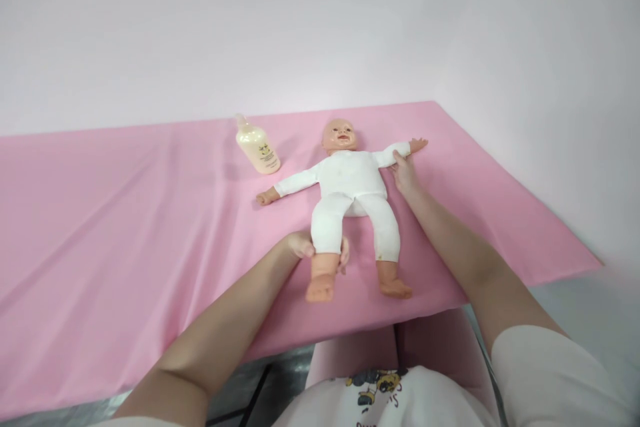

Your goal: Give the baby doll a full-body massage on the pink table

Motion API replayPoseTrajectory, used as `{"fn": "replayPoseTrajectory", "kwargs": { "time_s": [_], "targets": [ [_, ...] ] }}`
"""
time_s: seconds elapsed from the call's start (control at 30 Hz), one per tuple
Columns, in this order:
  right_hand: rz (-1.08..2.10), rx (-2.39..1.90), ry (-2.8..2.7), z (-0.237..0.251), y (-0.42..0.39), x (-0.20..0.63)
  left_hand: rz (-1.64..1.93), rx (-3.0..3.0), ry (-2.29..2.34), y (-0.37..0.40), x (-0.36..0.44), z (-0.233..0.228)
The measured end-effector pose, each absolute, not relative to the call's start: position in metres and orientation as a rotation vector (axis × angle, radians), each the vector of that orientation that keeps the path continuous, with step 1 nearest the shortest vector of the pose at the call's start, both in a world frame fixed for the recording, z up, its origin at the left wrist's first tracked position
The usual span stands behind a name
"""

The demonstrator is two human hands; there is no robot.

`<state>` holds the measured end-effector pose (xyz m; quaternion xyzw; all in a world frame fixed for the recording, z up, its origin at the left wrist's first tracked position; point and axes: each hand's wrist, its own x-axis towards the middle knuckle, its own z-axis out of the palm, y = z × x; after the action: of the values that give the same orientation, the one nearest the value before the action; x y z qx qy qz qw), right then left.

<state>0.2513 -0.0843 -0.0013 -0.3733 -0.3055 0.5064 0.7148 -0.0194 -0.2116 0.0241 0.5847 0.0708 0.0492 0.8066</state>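
No complete word could be made out. On the lotion bottle [256, 145], a dark smiling-face emblem [264, 149] stood above several lines of print [269, 161] too small to read. On the wearer's white shirt [320, 407], beside a printed figure, slanted lettering [393, 400] seemed to end in S; more letters below were cut off by the lower edge.

Head cam is looking forward and down, hanging near over the pink cloth [125, 240]. The wearer's shirt [430, 397] is showing at 6 o'clock, pale wall [250, 27] is filling 12.
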Motion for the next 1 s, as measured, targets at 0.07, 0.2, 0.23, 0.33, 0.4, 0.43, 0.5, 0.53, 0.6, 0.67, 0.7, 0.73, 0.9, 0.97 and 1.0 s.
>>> {"fn": "replayPoseTrajectory", "kwargs": {
  "time_s": [0.07, 0.2, 0.23, 0.33, 0.4, 0.43, 0.5, 0.53, 0.6, 0.67, 0.7, 0.73, 0.9, 0.97, 1.0],
  "targets": [
    [1.083, -0.811, -0.765, 0.004, -0.091, 0.244, 0.255, 1.098, 0.095, -0.210, -0.021, 0.015],
    [1.037, -0.821, -0.964, 0.009, -0.102, 0.227, 0.584, 0.857, 0.315, -0.207, -0.022, 0.017],
    [1.016, -0.831, -1.044, 0.009, -0.104, 0.224, 0.637, 0.800, 0.374, -0.207, -0.021, 0.020],
    [0.896, -0.866, -1.437, 0.010, -0.111, 0.220, 0.714, 0.662, 0.496, -0.208, -0.017, 0.029],
    [0.752, -0.867, -1.715, 0.011, -0.114, 0.221, 0.732, 0.608, 0.545, -0.209, -0.015, 0.032],
    [0.682, -0.862, -1.815, 0.012, -0.115, 0.222, 0.737, 0.594, 0.562, -0.209, -0.014, 0.032],
    [0.583, -0.857, -1.914, 0.012, -0.115, 0.224, 0.740, 0.583, 0.584, -0.209, -0.013, 0.032],
    [0.555, -0.857, -1.936, 0.012, -0.114, 0.225, 0.739, 0.583, 0.588, -0.209, -0.013, 0.032],
    [0.525, -0.852, -1.959, 0.011, -0.112, 0.226, 0.737, 0.599, 0.583, -0.208, -0.014, 0.031],
    [0.518, -0.835, -1.965, 0.010, -0.111, 0.225, 0.720, 0.640, 0.555, -0.207, -0.015, 0.029],
    [0.525, -0.829, -1.955, 0.010, -0.111, 0.225, 0.704, 0.673, 0.532, -0.207, -0.016, 0.027],
    [0.538, -0.828, -1.929, 0.009, -0.111, 0.225, 0.674, 0.720, 0.497, -0.207, -0.017, 0.025],
    [0.720, -0.852, -1.585, 0.005, -0.114, 0.220, 0.307, 1.008, 0.269, -0.212, -0.023, 0.016],
    [0.855, -0.847, -1.382, 0.003, -0.112, 0.218, 0.083, 1.100, 0.208, -0.214, -0.025, 0.018],
    [0.915, -0.841, -1.277, 0.002, -0.111, 0.218, 0.002, 1.138, 0.190, -0.213, -0.026, 0.020]
  ]
}}
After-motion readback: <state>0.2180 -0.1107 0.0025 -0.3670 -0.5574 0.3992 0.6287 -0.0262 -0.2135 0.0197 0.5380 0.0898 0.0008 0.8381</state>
